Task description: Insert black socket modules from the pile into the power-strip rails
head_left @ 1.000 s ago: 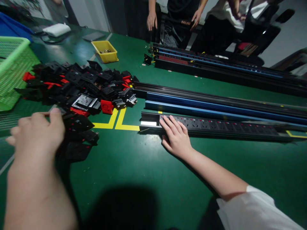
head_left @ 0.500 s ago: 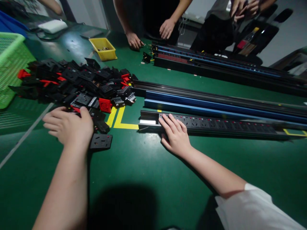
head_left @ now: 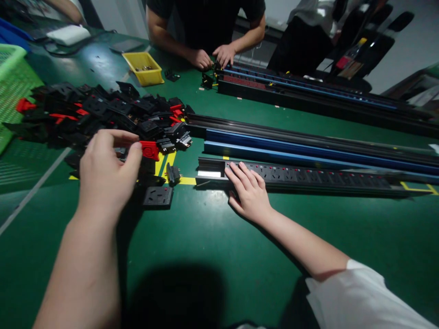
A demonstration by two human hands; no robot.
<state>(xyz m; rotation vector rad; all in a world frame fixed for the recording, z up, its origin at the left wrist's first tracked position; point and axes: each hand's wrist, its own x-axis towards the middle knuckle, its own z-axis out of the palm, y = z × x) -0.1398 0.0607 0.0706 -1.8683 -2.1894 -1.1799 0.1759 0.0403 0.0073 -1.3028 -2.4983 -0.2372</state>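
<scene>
My left hand (head_left: 108, 171) is curled at the near edge of a heap of black socket modules (head_left: 118, 107). Its thumb and forefinger come together beside a red socket module (head_left: 150, 149); what lies within the grip is mostly hidden. A loose black socket module (head_left: 158, 197) rests face up on the table near my wrist, and another black module (head_left: 173, 173) stands on edge behind it. My right hand (head_left: 248, 189) lies with fingers outstretched across the left part of a black power strip rail (head_left: 308, 176) fitted with a row of sockets.
Blue rails (head_left: 274, 151) and black rails (head_left: 260, 127) lie behind the strip. A green basket (head_left: 20, 77) stands at left, a yellow bin (head_left: 142, 68) at the back. Across the green table, a co-worker's hands (head_left: 214, 58) work at another rail end.
My left hand has gone from spread to curled and moved right. A black module now stands by the yellow tape, and the loose socket has shifted right. My right hand stays put.
</scene>
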